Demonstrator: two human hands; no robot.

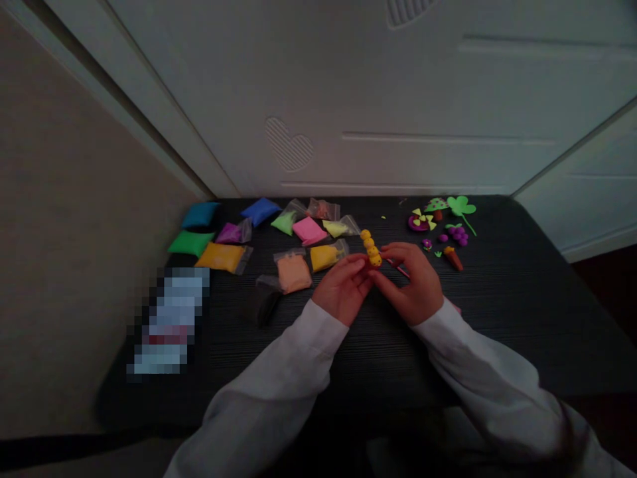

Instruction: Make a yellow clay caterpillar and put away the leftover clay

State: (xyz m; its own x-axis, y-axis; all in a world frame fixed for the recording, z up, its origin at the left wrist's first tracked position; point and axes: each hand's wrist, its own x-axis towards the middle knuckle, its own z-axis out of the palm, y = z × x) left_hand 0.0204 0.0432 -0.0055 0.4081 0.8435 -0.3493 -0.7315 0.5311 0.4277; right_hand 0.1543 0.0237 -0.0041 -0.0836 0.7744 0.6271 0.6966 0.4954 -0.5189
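Head view: both forearms, in pale sleeves, reach in from the near side and converge at mid-table. Left hand partly cupped, palm turned inward, its fingertips holding the lower end of the yellow figure. Right hand bent in from the other side, thumb and forefinger at that same end; cannot tell whether they press on it or only steady it.

Yellow figure: a short row of rounded balls, tilted, upper end leaning left; dark specks on the lowest ball. Located above the tabletop, between the hands.

Margins: yellow packet just left of the figure; pink stick close by the right fingers; brown cone farther right. White panel bounds the far edge; dark surface extends from the right forearm to the table's right edge
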